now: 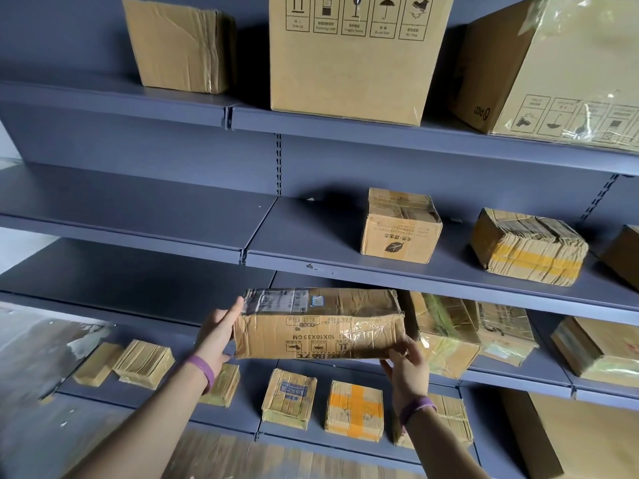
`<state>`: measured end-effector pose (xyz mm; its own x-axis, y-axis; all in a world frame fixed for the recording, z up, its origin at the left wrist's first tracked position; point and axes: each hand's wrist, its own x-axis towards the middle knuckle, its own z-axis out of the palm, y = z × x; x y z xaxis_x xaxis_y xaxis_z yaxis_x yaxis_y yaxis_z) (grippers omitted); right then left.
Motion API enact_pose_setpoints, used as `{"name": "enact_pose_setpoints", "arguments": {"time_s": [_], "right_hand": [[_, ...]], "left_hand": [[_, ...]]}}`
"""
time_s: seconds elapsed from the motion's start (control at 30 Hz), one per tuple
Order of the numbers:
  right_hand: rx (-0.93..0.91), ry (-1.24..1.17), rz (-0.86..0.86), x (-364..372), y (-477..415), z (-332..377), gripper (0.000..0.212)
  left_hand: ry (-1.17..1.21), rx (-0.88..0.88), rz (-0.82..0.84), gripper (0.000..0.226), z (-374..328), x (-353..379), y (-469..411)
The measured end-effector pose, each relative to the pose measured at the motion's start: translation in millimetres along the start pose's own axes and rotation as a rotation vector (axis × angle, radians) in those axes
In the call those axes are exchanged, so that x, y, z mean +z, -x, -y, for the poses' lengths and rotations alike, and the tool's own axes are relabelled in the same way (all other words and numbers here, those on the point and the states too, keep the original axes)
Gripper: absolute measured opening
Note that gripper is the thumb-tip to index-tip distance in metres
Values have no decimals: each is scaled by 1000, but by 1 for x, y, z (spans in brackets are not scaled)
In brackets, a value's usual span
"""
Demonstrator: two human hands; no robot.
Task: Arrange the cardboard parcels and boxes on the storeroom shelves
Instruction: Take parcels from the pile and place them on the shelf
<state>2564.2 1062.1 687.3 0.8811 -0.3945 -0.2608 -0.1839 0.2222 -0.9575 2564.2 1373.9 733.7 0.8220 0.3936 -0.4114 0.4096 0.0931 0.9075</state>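
Cardboard parcel (320, 323): long, crumpled, taped, printing upside-down.

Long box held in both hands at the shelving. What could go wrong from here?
1. Slip: the left hand only presses flat on the end of the long box, and the right hand grips one lower corner. The cardboard is crushed and glossy with tape.
2. Its top sits close under the shelf lip; lifting could knock it.
3. Its right end is near the wrapped parcel; sliding in could shove it.
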Motion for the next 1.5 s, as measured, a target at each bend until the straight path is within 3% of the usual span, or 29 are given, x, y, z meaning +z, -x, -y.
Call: {"name": "enact_pose_setpoints", "arguments": {"time_s": [0.1, 0.23, 0.37, 0.47, 0.53, 0.63, 0.7, 0.83, 1.03, 1.2, 1.5], "right_hand": [[-90, 149, -44, 2, -1, 0, 27], [-115, 234, -26, 3, -5, 4, 13], [58, -93, 69, 9, -3, 8, 70], [102, -183, 109, 10, 3, 17, 103], [126, -227, 108, 10, 7, 21, 88], [175, -268, 128, 12, 12, 25, 43], [198, -296, 130, 12, 13, 25, 29], [250, -361, 98, 6, 12, 20, 36], [226, -410, 78, -18, 21, 26, 16], [197, -445, -55, -62, 27, 39, 15], [118, -520, -273, -171, 37, 62, 8]], "left_hand": [[121, 8, -54, 28, 0, 2, 3], [178, 39, -98, 15, 3, 0, 2], [208, 72, -48, 16, 6, 2, 6], [184, 75, -2, 24, 7, 0, 10], [137, 84, 37, 26, 7, -3, 8], [138, 109, 69, 30, 6, -4, 8], [149, 122, 85, 31, 4, -3, 11], [192, 127, 129, 31, 1, 3, 13], [207, 137, 209, 26, 0, 38, 7], [182, 120, 319, 23, -1, 86, 11], [121, 42, 515, 39, 2, 206, 53]]}}
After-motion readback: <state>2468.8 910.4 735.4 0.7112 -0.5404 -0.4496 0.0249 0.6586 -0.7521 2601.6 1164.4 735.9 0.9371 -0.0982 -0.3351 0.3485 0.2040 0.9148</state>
